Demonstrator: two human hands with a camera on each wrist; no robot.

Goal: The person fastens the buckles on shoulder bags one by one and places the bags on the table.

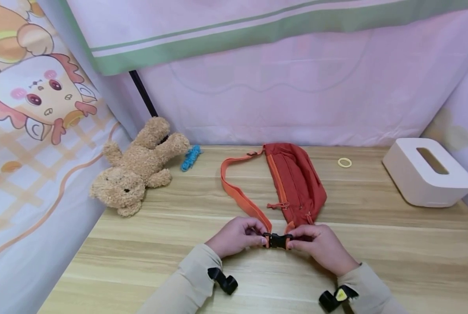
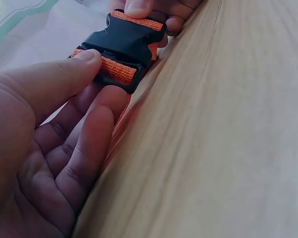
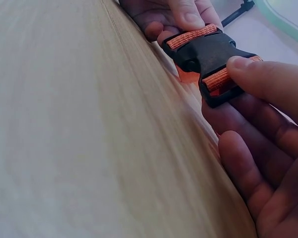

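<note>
A red waist bag (image 1: 296,181) lies on the wooden table, its orange strap (image 1: 237,194) looping out to the left. At the near end of the bag, both halves of the black buckle (image 1: 278,240) sit joined together. My left hand (image 1: 239,235) pinches the buckle's left end between thumb and fingers, and my right hand (image 1: 322,246) pinches its right end the same way. Up close in the left wrist view, the buckle (image 2: 124,37) shows orange webbing threaded through both ends. In the right wrist view, my right thumb (image 3: 268,82) presses on the webbing at one end.
A brown teddy bear (image 1: 135,165) lies at the left, beside a blue bundle of cord (image 1: 190,158). Toward the back right are a pale yellow ring (image 1: 344,162) and a white tissue box (image 1: 430,174). Fabric curtains (image 1: 277,96) border the table (image 1: 375,244).
</note>
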